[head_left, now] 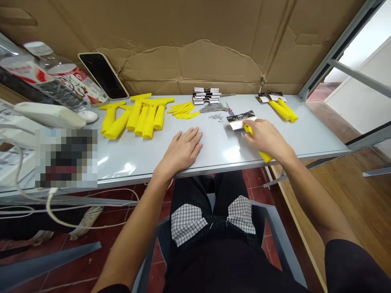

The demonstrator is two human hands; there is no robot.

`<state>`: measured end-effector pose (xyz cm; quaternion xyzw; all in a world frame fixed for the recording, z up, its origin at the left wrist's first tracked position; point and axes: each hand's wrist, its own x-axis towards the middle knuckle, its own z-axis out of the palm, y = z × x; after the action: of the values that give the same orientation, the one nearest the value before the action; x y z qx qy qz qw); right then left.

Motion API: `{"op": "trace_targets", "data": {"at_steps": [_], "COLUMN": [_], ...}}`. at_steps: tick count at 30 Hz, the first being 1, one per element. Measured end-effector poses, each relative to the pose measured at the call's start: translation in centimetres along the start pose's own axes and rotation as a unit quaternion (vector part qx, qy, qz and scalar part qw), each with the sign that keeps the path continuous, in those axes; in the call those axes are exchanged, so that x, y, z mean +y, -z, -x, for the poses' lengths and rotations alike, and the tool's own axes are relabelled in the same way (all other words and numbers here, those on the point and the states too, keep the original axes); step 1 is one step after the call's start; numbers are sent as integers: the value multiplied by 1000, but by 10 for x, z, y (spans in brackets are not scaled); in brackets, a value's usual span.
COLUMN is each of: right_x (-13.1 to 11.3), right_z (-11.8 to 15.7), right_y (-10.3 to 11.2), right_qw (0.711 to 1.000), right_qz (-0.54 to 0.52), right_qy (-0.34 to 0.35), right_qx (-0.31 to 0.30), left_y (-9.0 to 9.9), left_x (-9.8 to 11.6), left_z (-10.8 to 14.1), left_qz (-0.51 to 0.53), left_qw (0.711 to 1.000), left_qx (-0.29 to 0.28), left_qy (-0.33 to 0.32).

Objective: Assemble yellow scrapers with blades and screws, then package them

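My left hand (184, 149) lies flat on the grey table near its front edge, fingers stretched out and holding nothing. My right hand (269, 138) is closed around a yellow scraper handle (265, 156), with a black-and-white card (241, 120) at its far end. Just beyond the card lies a screwdriver (229, 110), partly covered. Small screws (216, 117) are scattered between the hands, with flat metal blades (213, 108) behind them. Thin yellow plastic pieces (183, 110) rest farther left. Several yellow T-shaped handles (142, 116) lie in a group left of my left hand.
Folded cards (206, 96) are stacked at the back. Two carded yellow handles (282, 109) lie at the right. A phone (104, 75) leans on the cardboard wall (195, 44). Bottles (70, 77), white devices (50, 115) and cables crowd the left. A metal frame (336, 49) borders the right.
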<state>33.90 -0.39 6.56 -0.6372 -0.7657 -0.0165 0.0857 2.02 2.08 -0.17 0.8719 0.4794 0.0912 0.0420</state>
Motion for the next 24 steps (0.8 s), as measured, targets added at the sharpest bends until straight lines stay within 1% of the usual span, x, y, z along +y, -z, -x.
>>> {"op": "trace_targets", "data": {"at_steps": [2,6,9,12,15,20,24], "right_x": [24,66,88,102,112,124,127], "right_z": [-1,-8,-17,-29,-43,-69,-89], "right_y": [-5,-18,-25,-26,-20,6,22], "right_qw": [1000,999,998,997,995,993,983], "right_qz": [11,19,19,11,11,23,35], "right_qy": [-21,-45,-49,-67,-81,-100,-148], "right_qx": [18,22,26,36,49,64,107], "left_y": [0,-1,-1,-1,0,-1,-1], "left_x": [0,-1,0,0,0,-1,-1], "left_z": [0,0,0,0,0,1,1], "left_qz": [-2,-3,-1,-1,-3,-2,-2], "left_qw": [1000,1000,1000,1000,1000,1000,1000], "left_qx": [1,4,6,3,0,3,8], "left_qy": [-1,-2,0,2,1,-5,-1]}}
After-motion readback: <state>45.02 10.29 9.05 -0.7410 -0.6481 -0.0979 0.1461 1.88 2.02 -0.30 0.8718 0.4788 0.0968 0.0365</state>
